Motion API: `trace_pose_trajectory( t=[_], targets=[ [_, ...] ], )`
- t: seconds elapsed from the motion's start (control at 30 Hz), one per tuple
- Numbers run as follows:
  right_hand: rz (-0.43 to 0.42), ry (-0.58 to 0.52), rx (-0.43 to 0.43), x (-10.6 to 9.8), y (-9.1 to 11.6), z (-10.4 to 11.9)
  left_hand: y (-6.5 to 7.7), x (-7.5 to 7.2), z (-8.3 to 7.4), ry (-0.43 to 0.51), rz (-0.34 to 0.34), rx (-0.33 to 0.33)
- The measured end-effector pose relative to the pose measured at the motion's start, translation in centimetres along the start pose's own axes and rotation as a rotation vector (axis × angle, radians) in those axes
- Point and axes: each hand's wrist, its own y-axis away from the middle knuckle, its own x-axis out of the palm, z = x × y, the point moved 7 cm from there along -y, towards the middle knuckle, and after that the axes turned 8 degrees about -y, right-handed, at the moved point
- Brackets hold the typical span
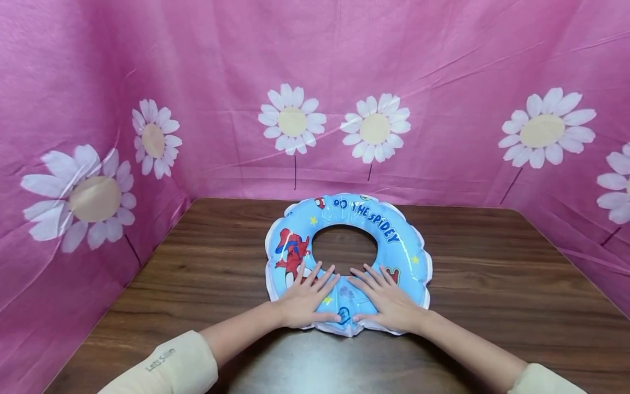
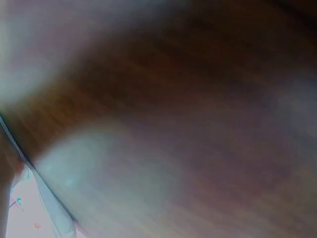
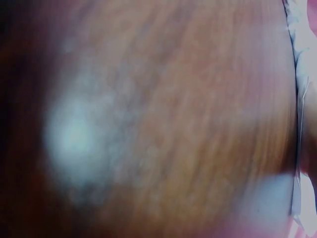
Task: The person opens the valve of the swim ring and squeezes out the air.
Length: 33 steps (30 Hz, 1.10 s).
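A light blue inflatable swim ring (image 1: 408, 246) lies flat on the wooden table, printed with red cartoon figures, yellow stars and blue lettering. Its pale rim is wavy, and the near part looks creased between the hands. On the near left part of the ring rests my left hand (image 1: 306, 300), fingers spread and straight. My right hand (image 1: 389, 303) lies the same way on the near right part, its thumb pointing toward the left thumb. Both wrist views are mostly blurred tabletop, with a sliver of the ring's edge (image 2: 52, 208) at the side.
The dark brown wooden table (image 1: 492, 284) carries the ring near its middle. A pink cloth (image 1: 221, 65) with large white daisies hangs behind and along both sides. Light reflects off the table's near part.
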Motion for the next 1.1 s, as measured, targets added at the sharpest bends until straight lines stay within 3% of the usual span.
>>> trace_pose_trajectory(
  t=[0.4, 0.63, 0.73, 0.8, 0.9, 1.0, 1.03, 1.1],
  targets=[
    [0.071, 0.004, 0.070, 0.3, -0.3, -0.1, -0.4, 0.0, -0.3, -0.053, 0.018, -0.032],
    [0.111, -0.078, 0.020, -0.4, 0.9, -0.4, 0.4, -0.3, -0.5, 0.050, 0.010, 0.030],
    [0.120, -0.170, -0.031, -1.4, 1.2, -0.5, 1.0, -0.8, -0.2, 0.144, -0.027, 0.051],
    [0.109, -0.243, -0.049, -2.3, 1.4, -0.6, 1.4, -1.3, 0.0, 0.259, -0.088, 0.068],
    [0.056, -0.346, -0.050, -3.9, 1.6, -1.2, 2.2, -2.4, 1.0, 0.584, -0.225, 0.066],
    [-0.065, -0.373, -0.001, -5.7, 1.1, -2.4, 2.5, -3.9, 2.4, 0.871, -0.374, 0.027],
    [-0.113, -0.356, 0.029, -6.4, 0.8, -3.0, 2.4, -4.4, 2.9, 0.896, -0.412, -0.001],
    [-0.212, -0.289, 0.107, -7.7, 0.0, -4.4, 1.6, -5.5, 4.1, 0.813, -0.462, -0.054]
  ],
)
